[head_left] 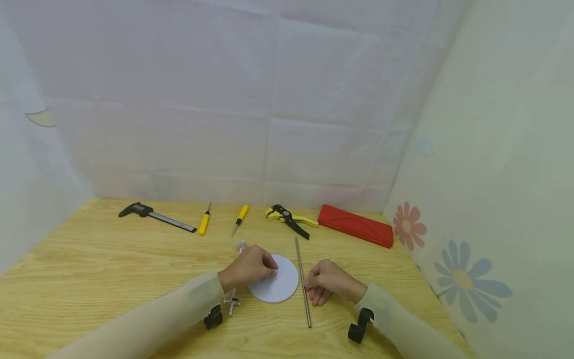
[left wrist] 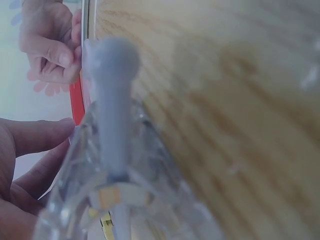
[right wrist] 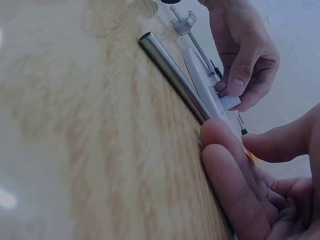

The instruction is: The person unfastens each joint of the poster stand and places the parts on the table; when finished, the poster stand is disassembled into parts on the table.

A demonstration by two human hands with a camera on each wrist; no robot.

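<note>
While I watch from the head view, entries run from the hands outward.

Left hand (head_left: 249, 267): fingers curled, pinching the near-left rim of the white disc (head_left: 277, 281); the right wrist view shows thumb and fingertips on its edge, lifting that side.

Right hand (head_left: 329, 282): fingers curled, fingertips pinching the steel rod (head_left: 303, 281) near its middle; the rod lies flat on the surface (head_left: 112, 279).

White disc: on the surface between my two hands, just beside the rod, apparently not touching it.

Steel rod: runs away from me, its near end past the right hand, its far end pointing at the tool row.

Clear plastic piece (head_left: 233, 300): under the left wrist, close to the disc; a thin shaft seems joined to it, but I cannot tell how.

Tool row, far edge: caliper (head_left: 154, 214), two yellow screwdrivers (head_left: 205, 222) (head_left: 240, 217), yellow-handled stripper (head_left: 289, 218), red case (head_left: 356, 225); all well apart from the hands.

Risk, rod: I judge it round and smooth, likely to roll or slip from a light pinch toward the disc.

Risk, disc: held by the rim only; a tilt could let it slide out and knock the clear piece.

Risk, sleeve: the left forearm hangs over the clear piece and could drag it.

Edges: walls close the left, back and right; the right wall stands near the right elbow.

Open room: bare surface left of the left arm, and between hands and tool row.
</note>
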